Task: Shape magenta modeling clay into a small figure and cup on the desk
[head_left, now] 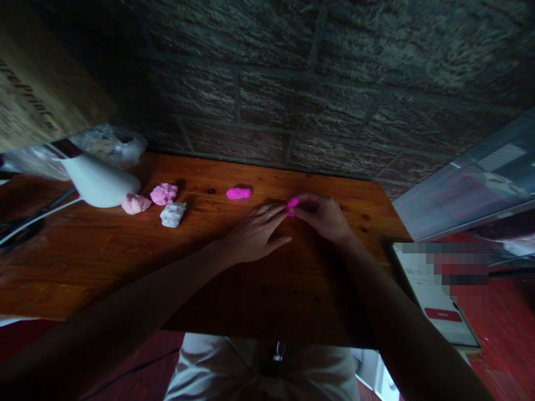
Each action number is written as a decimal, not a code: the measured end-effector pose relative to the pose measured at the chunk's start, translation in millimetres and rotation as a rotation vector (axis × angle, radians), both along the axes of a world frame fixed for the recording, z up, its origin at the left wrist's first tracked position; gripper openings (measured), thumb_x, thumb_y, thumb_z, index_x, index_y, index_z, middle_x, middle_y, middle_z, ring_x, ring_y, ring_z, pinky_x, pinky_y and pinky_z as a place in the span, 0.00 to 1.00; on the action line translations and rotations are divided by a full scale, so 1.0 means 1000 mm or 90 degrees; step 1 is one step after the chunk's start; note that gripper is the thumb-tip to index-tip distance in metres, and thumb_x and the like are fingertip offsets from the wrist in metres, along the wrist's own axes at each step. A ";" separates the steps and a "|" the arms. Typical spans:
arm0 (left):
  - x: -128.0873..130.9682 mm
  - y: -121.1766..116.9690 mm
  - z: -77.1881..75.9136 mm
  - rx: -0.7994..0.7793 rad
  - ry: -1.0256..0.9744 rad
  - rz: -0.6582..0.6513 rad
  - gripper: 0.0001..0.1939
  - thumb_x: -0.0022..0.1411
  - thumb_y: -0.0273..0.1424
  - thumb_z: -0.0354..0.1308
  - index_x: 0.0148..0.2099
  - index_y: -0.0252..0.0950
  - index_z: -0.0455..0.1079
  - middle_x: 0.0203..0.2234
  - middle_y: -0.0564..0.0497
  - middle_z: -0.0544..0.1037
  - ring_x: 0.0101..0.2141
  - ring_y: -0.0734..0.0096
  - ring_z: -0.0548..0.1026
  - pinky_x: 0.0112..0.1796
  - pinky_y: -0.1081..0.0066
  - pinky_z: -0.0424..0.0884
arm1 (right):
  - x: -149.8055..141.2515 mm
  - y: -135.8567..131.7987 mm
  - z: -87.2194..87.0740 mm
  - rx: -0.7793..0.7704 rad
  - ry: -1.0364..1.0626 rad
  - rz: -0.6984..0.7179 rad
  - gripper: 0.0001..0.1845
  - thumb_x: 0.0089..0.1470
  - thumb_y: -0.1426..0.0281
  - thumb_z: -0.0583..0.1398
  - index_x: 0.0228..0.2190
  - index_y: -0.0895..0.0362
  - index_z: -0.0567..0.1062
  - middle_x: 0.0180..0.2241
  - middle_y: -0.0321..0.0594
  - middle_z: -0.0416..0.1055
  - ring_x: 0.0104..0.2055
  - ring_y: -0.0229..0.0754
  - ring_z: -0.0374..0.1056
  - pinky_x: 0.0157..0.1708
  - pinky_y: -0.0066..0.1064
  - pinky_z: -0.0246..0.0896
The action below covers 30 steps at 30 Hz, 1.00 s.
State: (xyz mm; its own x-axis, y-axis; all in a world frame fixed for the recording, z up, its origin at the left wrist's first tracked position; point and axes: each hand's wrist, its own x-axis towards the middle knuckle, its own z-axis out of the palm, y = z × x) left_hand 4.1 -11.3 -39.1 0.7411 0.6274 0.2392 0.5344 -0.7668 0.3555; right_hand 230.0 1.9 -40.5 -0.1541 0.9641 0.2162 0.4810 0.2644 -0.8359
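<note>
A small lump of bright pink modelling clay is pinched between the thumb and fingers of my right hand, low over the wooden table. My left hand, with a ring on one finger, lies stretched out with its palm down and thumb apart. Its fingertips reach the left side of that lump; whether they press on it I cannot tell. Behind my left hand lies a second bright pink piece of clay, flattened and longish. Further left sit a light pink lump, a pale pink lump and a white lump.
A white rounded object with a cable stands at the left of the wooden table, near crumpled clear plastic and a cardboard box. A brick-patterned wall closes off the back. A tablet-like device lies at the right edge.
</note>
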 end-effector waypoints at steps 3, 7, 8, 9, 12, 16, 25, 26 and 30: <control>0.000 0.000 -0.001 -0.003 0.005 0.000 0.33 0.73 0.45 0.51 0.71 0.31 0.56 0.70 0.38 0.61 0.69 0.54 0.59 0.67 0.55 0.57 | -0.001 -0.001 0.001 0.006 -0.037 -0.001 0.15 0.53 0.59 0.69 0.40 0.54 0.82 0.39 0.42 0.83 0.39 0.46 0.79 0.46 0.40 0.74; 0.000 0.000 -0.002 0.001 0.004 0.001 0.32 0.73 0.45 0.50 0.71 0.33 0.56 0.70 0.40 0.60 0.69 0.53 0.58 0.68 0.54 0.56 | -0.001 -0.002 0.000 0.017 -0.035 -0.013 0.13 0.53 0.62 0.69 0.39 0.54 0.83 0.39 0.41 0.84 0.39 0.46 0.80 0.47 0.40 0.74; 0.000 0.000 -0.002 0.004 0.002 0.001 0.32 0.73 0.45 0.50 0.72 0.33 0.56 0.70 0.40 0.60 0.69 0.53 0.58 0.68 0.53 0.56 | -0.001 -0.002 -0.001 0.019 -0.031 -0.014 0.13 0.53 0.61 0.69 0.39 0.53 0.83 0.39 0.41 0.84 0.39 0.46 0.80 0.47 0.40 0.75; 0.000 0.000 -0.002 0.007 0.001 0.000 0.32 0.73 0.45 0.49 0.72 0.34 0.55 0.71 0.40 0.60 0.69 0.53 0.58 0.68 0.53 0.56 | 0.000 -0.003 -0.001 0.021 -0.028 -0.015 0.13 0.53 0.61 0.69 0.39 0.53 0.83 0.39 0.40 0.84 0.39 0.46 0.80 0.47 0.40 0.75; 0.000 0.000 -0.002 0.014 0.003 -0.006 0.33 0.74 0.45 0.49 0.73 0.34 0.54 0.71 0.40 0.60 0.69 0.54 0.57 0.68 0.53 0.56 | 0.001 -0.003 -0.003 0.017 -0.032 -0.022 0.13 0.53 0.60 0.69 0.39 0.53 0.83 0.39 0.40 0.84 0.39 0.46 0.80 0.47 0.40 0.75; 0.000 -0.001 -0.001 0.008 0.014 -0.004 0.33 0.73 0.45 0.50 0.73 0.32 0.54 0.71 0.40 0.59 0.70 0.53 0.57 0.68 0.54 0.55 | 0.002 -0.002 -0.004 -0.004 -0.040 -0.030 0.14 0.53 0.60 0.70 0.40 0.53 0.84 0.39 0.40 0.84 0.39 0.46 0.80 0.47 0.39 0.75; -0.001 0.000 -0.002 -0.010 0.000 0.000 0.33 0.73 0.46 0.49 0.73 0.34 0.54 0.70 0.40 0.61 0.69 0.53 0.57 0.68 0.53 0.56 | 0.002 -0.005 0.000 -0.022 -0.026 -0.011 0.14 0.52 0.61 0.70 0.40 0.52 0.82 0.38 0.38 0.83 0.38 0.45 0.79 0.46 0.39 0.75; -0.001 0.000 -0.002 -0.008 -0.005 0.001 0.33 0.73 0.46 0.49 0.73 0.35 0.54 0.70 0.40 0.62 0.69 0.53 0.58 0.68 0.53 0.56 | 0.003 -0.005 0.000 -0.035 -0.010 0.000 0.15 0.51 0.62 0.70 0.41 0.52 0.82 0.39 0.39 0.83 0.39 0.45 0.79 0.46 0.40 0.75; 0.000 0.000 -0.003 -0.005 -0.018 0.003 0.33 0.73 0.45 0.50 0.73 0.36 0.54 0.69 0.40 0.63 0.69 0.54 0.59 0.68 0.53 0.56 | 0.007 -0.002 0.000 -0.073 0.089 0.026 0.28 0.47 0.62 0.72 0.50 0.54 0.77 0.46 0.44 0.82 0.44 0.47 0.79 0.50 0.42 0.74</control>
